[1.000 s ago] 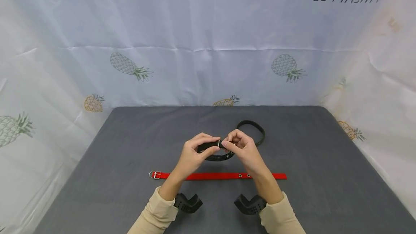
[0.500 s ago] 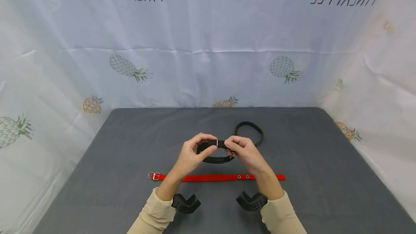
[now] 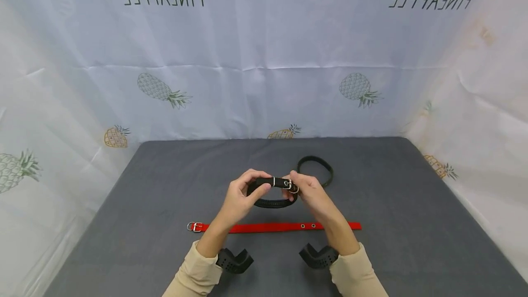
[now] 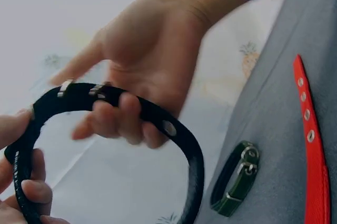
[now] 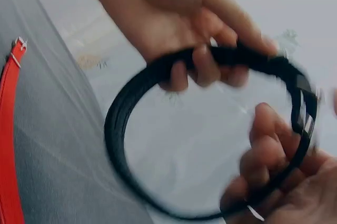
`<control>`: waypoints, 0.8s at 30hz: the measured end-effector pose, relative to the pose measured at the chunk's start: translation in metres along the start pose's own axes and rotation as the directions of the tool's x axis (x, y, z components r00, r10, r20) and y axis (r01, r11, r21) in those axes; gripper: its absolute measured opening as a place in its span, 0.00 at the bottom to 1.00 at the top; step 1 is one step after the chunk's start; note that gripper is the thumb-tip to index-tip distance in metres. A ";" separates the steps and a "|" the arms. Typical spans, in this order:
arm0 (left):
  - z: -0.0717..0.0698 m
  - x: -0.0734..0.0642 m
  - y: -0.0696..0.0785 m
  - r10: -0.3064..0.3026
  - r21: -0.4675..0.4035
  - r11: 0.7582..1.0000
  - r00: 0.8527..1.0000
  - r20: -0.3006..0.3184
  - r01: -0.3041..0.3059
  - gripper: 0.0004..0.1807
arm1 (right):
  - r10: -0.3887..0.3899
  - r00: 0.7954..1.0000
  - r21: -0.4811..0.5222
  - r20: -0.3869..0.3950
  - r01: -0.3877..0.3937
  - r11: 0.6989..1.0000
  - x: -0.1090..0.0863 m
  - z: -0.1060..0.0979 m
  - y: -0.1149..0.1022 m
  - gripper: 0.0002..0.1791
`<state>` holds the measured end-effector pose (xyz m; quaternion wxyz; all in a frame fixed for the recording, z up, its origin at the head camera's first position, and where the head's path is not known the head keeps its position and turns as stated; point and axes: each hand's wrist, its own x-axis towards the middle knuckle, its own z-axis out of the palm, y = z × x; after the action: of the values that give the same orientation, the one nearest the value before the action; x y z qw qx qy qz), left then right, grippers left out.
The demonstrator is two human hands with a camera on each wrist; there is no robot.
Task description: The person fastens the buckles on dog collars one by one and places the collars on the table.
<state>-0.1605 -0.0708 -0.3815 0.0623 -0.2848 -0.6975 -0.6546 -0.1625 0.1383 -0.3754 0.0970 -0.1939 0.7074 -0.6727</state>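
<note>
A black pet collar (image 3: 274, 203), closed into a loop, is held up above the table between both hands. My left hand (image 3: 236, 198) grips its left side, thumb in front and fingers behind. At the loop's right side, beside the metal buckle (image 3: 288, 184), my right hand (image 3: 315, 198) holds the strap. In the left wrist view the fingers of the right hand (image 4: 152, 50) curl around the black strap. The right wrist view shows the left hand (image 5: 163, 18) with fingertips hooked inside the loop. A metal band (image 3: 274, 181) crosses the strap left of the buckle.
A red collar (image 3: 268, 228) lies straight across the grey table (image 3: 156, 187), under the forearms. Behind the right hand lies a dark green collar (image 3: 328, 167) in a loop, its buckle visible in the left wrist view. A pineapple-print curtain (image 3: 247, 100) surrounds the table.
My right hand's thumb and fingers have shifted right along the black strap, uncovering the buckle that they covered before. The left hand keeps its grip. The view has tilted up slightly.
</note>
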 end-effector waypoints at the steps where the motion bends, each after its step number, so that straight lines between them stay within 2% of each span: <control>1: -0.001 0.001 0.000 -0.009 -0.016 1.000 1.000 -0.021 0.008 0.12 | 0.009 1.000 0.008 0.015 -0.009 1.000 0.000 -0.002 0.001 0.22; 3: -0.003 0.002 0.001 -0.033 -0.052 0.998 0.998 -0.059 0.030 0.13 | 0.015 0.999 0.046 0.036 -0.017 0.999 0.001 -0.006 0.002 0.27; 6: -0.006 0.003 0.001 -0.073 -0.094 0.993 0.993 -0.089 0.065 0.15 | 0.007 0.999 0.124 0.041 -0.012 0.992 0.002 -0.010 0.004 0.25; 10: -0.007 0.003 -0.001 -0.087 -0.118 0.990 0.994 -0.068 0.079 0.16 | -0.048 0.999 0.202 0.012 0.045 0.978 0.001 -0.016 0.003 0.20; 15: -0.004 0.002 -0.004 -0.093 -0.142 0.986 0.995 -0.042 0.086 0.17 | -0.062 0.998 0.168 0.016 0.058 0.984 -0.003 -0.024 0.001 0.17; 20: -0.006 0.002 -0.005 -0.113 -0.157 0.982 0.991 -0.067 0.101 0.16 | -0.070 0.986 0.116 0.148 0.053 0.992 -0.006 -0.028 0.002 0.13; 24: -0.010 0.003 -0.003 -0.097 -0.140 0.986 0.994 -0.048 0.089 0.15 | -0.109 0.970 0.099 0.219 0.090 0.991 -0.007 -0.030 0.003 0.14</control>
<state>-0.1670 -0.0790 -0.3820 0.0307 -0.2377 -0.6612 -0.7109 -0.1682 0.1685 -0.3766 0.1506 -0.2991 0.6510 -0.6812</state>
